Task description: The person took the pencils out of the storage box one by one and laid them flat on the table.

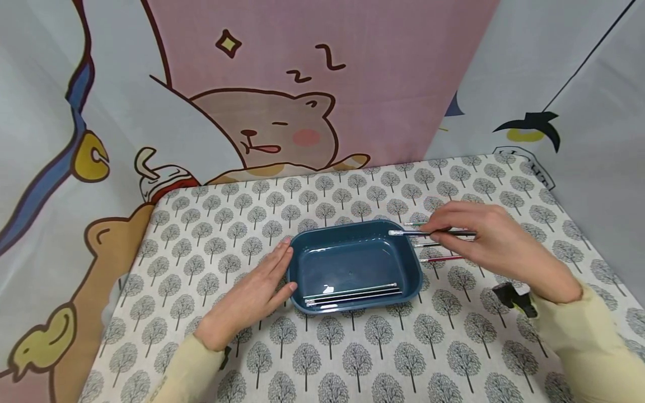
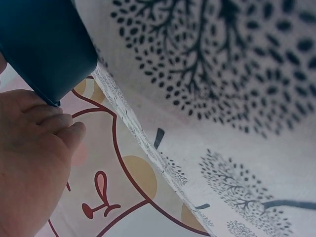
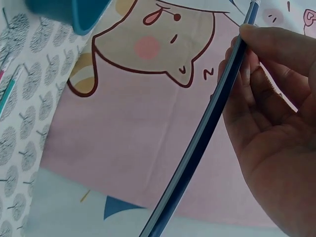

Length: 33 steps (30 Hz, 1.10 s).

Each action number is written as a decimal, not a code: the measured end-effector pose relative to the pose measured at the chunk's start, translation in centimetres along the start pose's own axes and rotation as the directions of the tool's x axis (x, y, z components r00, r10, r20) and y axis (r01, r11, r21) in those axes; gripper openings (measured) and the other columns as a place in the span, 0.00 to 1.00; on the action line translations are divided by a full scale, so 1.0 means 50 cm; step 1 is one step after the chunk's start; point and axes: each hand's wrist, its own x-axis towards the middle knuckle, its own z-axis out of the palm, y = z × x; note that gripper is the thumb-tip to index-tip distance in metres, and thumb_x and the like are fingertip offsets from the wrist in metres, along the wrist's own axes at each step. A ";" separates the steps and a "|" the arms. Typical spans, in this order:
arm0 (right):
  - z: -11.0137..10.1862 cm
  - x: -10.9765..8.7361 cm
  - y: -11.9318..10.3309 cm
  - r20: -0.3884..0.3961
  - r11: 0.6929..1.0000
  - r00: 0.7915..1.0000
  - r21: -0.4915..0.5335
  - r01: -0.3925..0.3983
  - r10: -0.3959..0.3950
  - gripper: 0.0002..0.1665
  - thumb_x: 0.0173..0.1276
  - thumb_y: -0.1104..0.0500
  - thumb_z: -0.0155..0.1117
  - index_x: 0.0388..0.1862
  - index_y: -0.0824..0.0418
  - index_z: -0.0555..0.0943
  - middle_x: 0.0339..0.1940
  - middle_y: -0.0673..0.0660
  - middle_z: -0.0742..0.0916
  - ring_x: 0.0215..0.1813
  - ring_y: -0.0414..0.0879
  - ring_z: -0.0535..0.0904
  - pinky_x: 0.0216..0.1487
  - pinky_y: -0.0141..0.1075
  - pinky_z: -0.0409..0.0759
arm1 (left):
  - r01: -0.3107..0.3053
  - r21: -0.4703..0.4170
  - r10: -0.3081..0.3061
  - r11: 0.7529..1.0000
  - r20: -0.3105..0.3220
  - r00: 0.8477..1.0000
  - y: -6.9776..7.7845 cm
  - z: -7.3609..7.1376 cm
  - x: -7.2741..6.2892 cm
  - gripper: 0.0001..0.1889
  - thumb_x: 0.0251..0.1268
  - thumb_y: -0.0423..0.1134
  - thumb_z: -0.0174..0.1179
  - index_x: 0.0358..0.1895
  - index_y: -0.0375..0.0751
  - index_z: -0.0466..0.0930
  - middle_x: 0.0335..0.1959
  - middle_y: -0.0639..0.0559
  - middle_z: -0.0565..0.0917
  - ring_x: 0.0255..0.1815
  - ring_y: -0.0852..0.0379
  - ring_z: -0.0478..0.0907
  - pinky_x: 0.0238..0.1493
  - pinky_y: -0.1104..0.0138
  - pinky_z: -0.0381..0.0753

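My right hand [image 1: 466, 226] pinches a dark blue pencil [image 1: 410, 233] between thumb and fingers, its eraser end over the right rim of a blue tray [image 1: 347, 268]. Seen from the right wrist, the pencil [image 3: 200, 126] slants long and dark past the palm. Several pencils [image 1: 353, 294], green and black among them, lie side by side along the tray's near wall. On the cloth right of the tray rest a red pencil [image 1: 440, 258], a black pencil [image 1: 425, 244] and a green pencil [image 1: 414, 224], partly behind my right hand. My left hand [image 1: 254, 291] rests extended fingers against the tray's left rim.
A tablecloth printed with trees [image 1: 358, 358] covers the table under the tray. Behind it hangs a cartoon curtain [image 1: 393, 73], with further printed fabric [image 1: 594, 123] at the right side.
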 end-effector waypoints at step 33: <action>0.012 -0.135 0.089 -0.008 0.983 0.988 -0.100 -0.151 0.151 0.29 0.48 0.73 0.81 0.44 0.44 0.90 0.46 0.45 0.89 0.50 0.28 0.80 0.42 0.17 0.76 | 0.000 -0.003 0.000 1.000 -0.010 1.000 -0.007 0.005 -0.002 0.40 0.84 0.60 0.40 0.83 0.33 0.49 0.87 0.46 0.41 0.85 0.47 0.46 0.80 0.49 0.59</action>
